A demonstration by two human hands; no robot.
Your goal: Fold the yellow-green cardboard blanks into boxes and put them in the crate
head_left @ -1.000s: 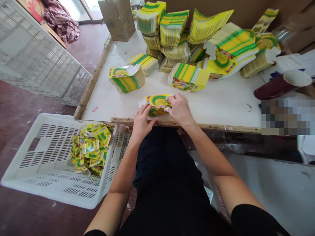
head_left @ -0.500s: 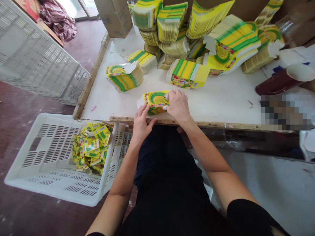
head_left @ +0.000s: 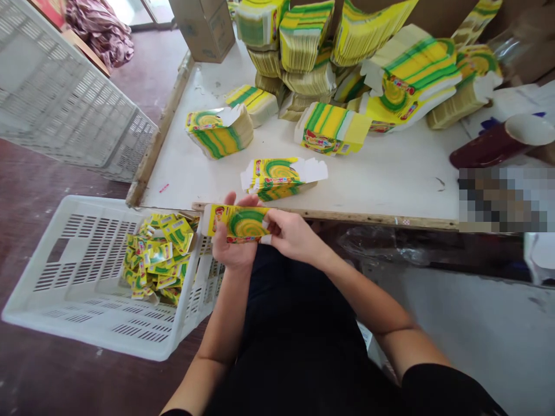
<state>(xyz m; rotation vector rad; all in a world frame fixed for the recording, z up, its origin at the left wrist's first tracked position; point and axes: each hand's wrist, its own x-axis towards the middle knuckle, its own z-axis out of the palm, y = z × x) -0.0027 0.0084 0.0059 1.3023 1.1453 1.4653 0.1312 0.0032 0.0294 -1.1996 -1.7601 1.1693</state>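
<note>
A worker in a black top holds a yellow-and-green carton (head_left: 243,222) just off the near edge of a white worktable (head_left: 390,179), level with the table's left half. The left hand (head_left: 236,251) is partly curled around the carton, thumb across its printed face and fingers behind it, while the right hand (head_left: 290,234) is closed in a pinch on the carton's right end. Just beyond, a bundle of matching cartons (head_left: 277,179) lies near the table's wooden edging, white flaps jutting to the right. More bundles sit farther back, with tall stacks (head_left: 306,40) along the far side and a brown cardboard box (head_left: 206,32) at far left. At near left, a white slotted crate (head_left: 108,248) holds a heap of yellow-and-green packets (head_left: 158,254); a dark red cup (head_left: 485,144) is on the right.
</note>
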